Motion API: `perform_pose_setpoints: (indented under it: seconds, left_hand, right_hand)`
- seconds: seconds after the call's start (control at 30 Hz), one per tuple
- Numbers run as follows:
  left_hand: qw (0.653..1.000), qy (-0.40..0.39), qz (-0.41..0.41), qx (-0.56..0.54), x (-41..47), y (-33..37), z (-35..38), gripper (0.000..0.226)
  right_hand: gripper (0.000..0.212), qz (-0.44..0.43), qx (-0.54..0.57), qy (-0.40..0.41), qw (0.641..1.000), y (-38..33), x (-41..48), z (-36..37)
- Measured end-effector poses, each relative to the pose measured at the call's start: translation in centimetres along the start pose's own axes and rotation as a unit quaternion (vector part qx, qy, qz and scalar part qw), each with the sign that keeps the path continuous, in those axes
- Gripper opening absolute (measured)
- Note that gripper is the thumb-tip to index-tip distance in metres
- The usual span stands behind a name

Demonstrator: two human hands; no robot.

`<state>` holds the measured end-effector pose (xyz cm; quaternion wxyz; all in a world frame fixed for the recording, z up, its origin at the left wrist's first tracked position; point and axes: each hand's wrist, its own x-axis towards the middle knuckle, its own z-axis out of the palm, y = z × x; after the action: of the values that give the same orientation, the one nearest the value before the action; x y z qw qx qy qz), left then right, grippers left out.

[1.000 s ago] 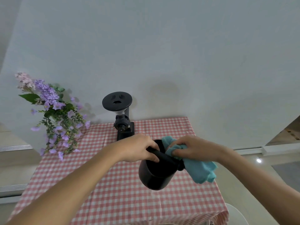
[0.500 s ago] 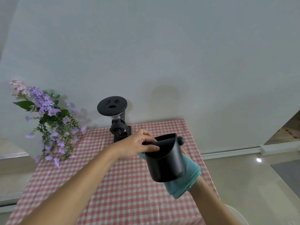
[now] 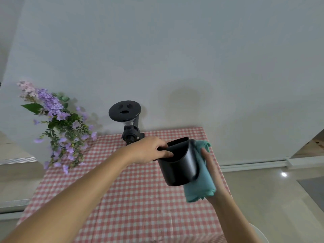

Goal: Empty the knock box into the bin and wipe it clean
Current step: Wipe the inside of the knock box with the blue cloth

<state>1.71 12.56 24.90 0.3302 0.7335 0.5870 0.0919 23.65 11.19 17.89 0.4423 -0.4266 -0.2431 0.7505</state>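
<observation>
I hold the black knock box [image 3: 178, 165] upright in the air above the table. My left hand [image 3: 149, 151] grips its rim and knock bar, fingers curled over the near-left edge. A teal cloth [image 3: 201, 179] lies against the box's right outer wall. My right hand [image 3: 210, 171] presses the cloth to that wall from the right, fingers fairly straight and partly hidden behind the cloth. The inside of the box is dark and I cannot see its contents. At the bottom right a white curved rim [image 3: 257, 234] shows; whether it is the bin I cannot tell.
A table with a red and white checked cloth [image 3: 122, 199] lies below my hands. A black coffee grinder [image 3: 128, 123] stands at its far edge by the wall. Purple flowers [image 3: 57, 123] hang over the far left corner. Pale floor [image 3: 271, 190] lies to the right.
The cloth and my right hand went from the box's top, to underneath it, and now to its right outer side. The box turned upright and stays held by my left hand.
</observation>
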Motion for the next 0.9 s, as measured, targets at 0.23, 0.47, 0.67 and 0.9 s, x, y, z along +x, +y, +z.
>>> perform_pose_setpoints:
  seconds: [0.23, 0.47, 0.67, 0.9]
  left_hand:
    - [0.996, 0.057, -0.060, 0.035, 1.6, -0.2, 0.7, 0.049]
    - [0.994, 0.045, -0.104, -0.008, 2.8, -1.0, 1.3, 0.049]
    - [0.979, 0.066, -0.145, -0.129, 3.0, -2.1, 1.8, 0.040]
    - [0.971, 0.059, -0.160, -0.165, 3.0, -3.8, 2.0, 0.041]
  right_hand:
    - [0.051, -0.321, -0.304, 0.048, 0.896, 6.3, -1.4, 1.8]
    - [0.085, -0.384, -0.504, 0.053, 0.772, 8.0, -0.5, 1.0]
    - [0.048, -0.324, -0.357, 0.115, 0.868, 7.9, 0.5, 1.8]
    - [0.085, -0.333, -0.439, 0.089, 0.829, 10.1, 0.4, 2.0]
